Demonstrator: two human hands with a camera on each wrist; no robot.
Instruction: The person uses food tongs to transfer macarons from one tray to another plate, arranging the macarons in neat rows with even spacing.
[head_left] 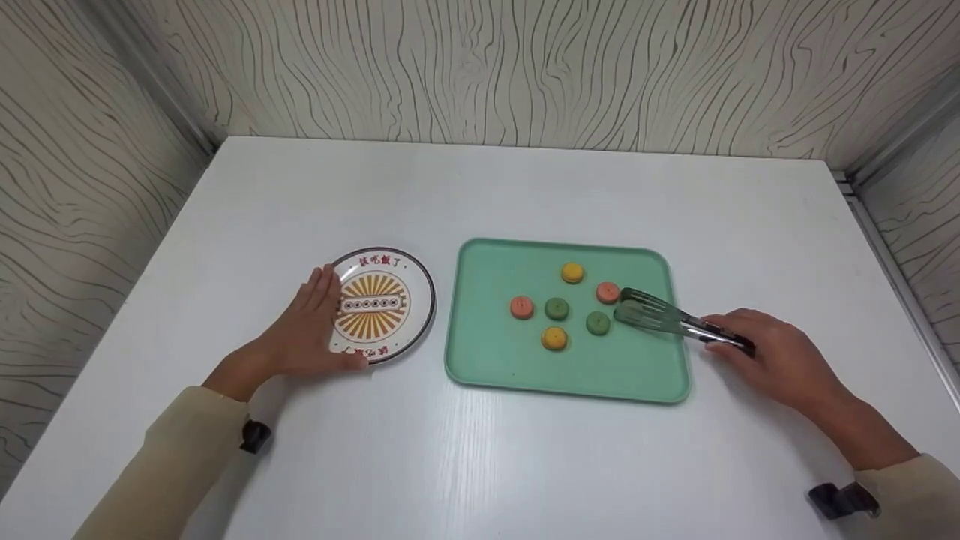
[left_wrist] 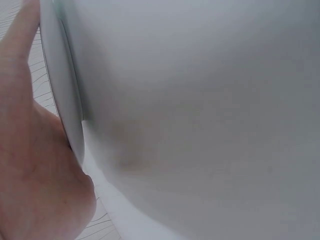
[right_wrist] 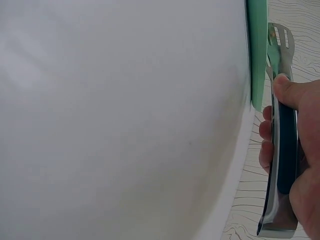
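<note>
Against the left rim of a round white plate [head_left: 412,330] with a dark edge, my left hand [head_left: 304,330] rests with straight fingers, its thumb along the near rim. The left wrist view shows the plate's underside [left_wrist: 62,85] beside that hand. My right hand [head_left: 776,356] grips metal tongs [head_left: 679,322] with dark handles. Their slotted tips are over the right part of a green tray [head_left: 495,364], beside a pink macaron [head_left: 607,292] and a green macaron [head_left: 598,323]. In the right wrist view, the thumb presses on the tongs [right_wrist: 285,145] and the fingers curl round them.
On the tray also lie another pink macaron [head_left: 522,307], another green macaron [head_left: 556,308] and two yellow macarons, one at the back [head_left: 572,272] and one nearer [head_left: 554,338]. A white table [head_left: 480,457] bears everything. Patterned panels [head_left: 480,75] stand behind it and at both sides.
</note>
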